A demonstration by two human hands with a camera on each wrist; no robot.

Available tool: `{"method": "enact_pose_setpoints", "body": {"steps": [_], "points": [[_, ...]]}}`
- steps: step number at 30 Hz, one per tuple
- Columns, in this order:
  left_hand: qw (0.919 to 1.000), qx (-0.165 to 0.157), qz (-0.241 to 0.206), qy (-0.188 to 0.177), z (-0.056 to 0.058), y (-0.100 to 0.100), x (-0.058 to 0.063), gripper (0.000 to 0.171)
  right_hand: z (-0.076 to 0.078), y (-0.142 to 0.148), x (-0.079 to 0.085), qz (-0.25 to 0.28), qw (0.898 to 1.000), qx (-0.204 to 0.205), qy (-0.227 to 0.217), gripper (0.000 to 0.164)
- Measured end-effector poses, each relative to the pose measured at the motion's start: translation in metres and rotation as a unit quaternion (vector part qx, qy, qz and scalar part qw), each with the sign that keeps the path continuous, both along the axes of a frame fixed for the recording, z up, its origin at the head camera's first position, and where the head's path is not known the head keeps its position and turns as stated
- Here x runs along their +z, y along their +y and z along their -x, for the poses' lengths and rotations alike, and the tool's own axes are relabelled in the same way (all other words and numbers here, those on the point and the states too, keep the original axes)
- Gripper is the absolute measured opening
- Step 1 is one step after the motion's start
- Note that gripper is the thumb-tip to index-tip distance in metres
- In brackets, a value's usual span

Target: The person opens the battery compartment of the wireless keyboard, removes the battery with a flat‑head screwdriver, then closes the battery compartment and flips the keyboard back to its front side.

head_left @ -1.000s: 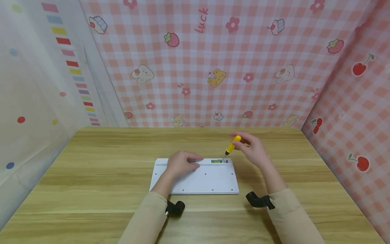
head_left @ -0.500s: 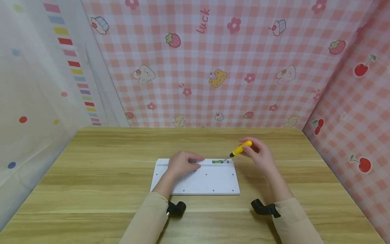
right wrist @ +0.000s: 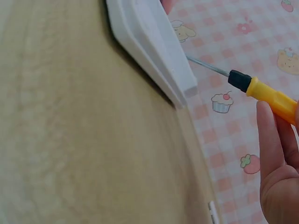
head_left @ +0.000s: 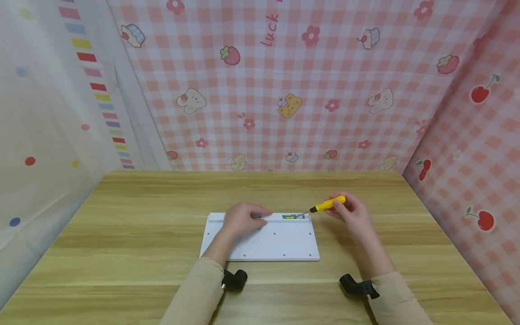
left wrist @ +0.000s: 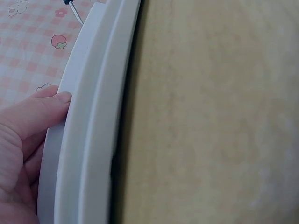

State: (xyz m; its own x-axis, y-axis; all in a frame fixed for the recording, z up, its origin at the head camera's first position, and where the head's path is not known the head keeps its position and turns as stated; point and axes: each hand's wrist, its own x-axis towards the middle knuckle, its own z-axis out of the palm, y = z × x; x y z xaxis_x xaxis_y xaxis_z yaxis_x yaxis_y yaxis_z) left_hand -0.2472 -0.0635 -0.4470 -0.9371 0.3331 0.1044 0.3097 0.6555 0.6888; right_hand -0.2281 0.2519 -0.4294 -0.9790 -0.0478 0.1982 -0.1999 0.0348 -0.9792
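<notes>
A white keyboard lies underside up on the table, small screws dotting its back. In the raised bar along its far edge, a small open battery slot holds a green and yellow battery. My left hand holds the bar, thumb on its near side and fingers at the far edge; the thumb shows in the left wrist view. My right hand pinches the yellow handle of a screwdriver. Its metal shaft slants low into the slot's right end; whether the tip touches the battery is too small to tell.
Wood-grain table extends around the keyboard. A pink checked cloth hangs behind it. Black camera mounts sit at both wrists. A small white stick-like thing lies near the far table edge in the right wrist view.
My right hand has moved right and lower toward me, tilting the screwdriver from steep to nearly flat, its tip staying at the slot. The left hand and keyboard have stayed put.
</notes>
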Motion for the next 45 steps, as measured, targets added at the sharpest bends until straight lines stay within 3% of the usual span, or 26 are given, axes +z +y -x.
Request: {"method": "enact_pose_setpoints", "body": {"steps": [5,11,17,34,45], "points": [[1.0,-0.001,-0.004,-0.001,0.0,0.0,0.0,0.025,0.0,0.001,-0.006,0.03,0.999,-0.01,-0.011,0.032],[1.0,-0.003,-0.003,-0.006,-0.001,0.0,0.001,0.025,-0.001,0.003,-0.01,0.042,0.999,-0.015,-0.022,0.019],[1.0,-0.002,-0.006,-0.006,-0.002,-0.001,0.001,0.025,0.0,0.002,-0.012,0.07,0.997,-0.015,-0.029,0.016],[1.0,-0.001,-0.002,-0.005,-0.002,-0.001,0.0,0.025,-0.003,0.001,-0.014,0.088,0.996,-0.017,-0.026,0.022],[0.9999,-0.002,-0.005,-0.011,0.0,-0.001,-0.001,0.026,-0.003,0.001,-0.015,0.097,0.995,-0.017,-0.025,0.014]]}}
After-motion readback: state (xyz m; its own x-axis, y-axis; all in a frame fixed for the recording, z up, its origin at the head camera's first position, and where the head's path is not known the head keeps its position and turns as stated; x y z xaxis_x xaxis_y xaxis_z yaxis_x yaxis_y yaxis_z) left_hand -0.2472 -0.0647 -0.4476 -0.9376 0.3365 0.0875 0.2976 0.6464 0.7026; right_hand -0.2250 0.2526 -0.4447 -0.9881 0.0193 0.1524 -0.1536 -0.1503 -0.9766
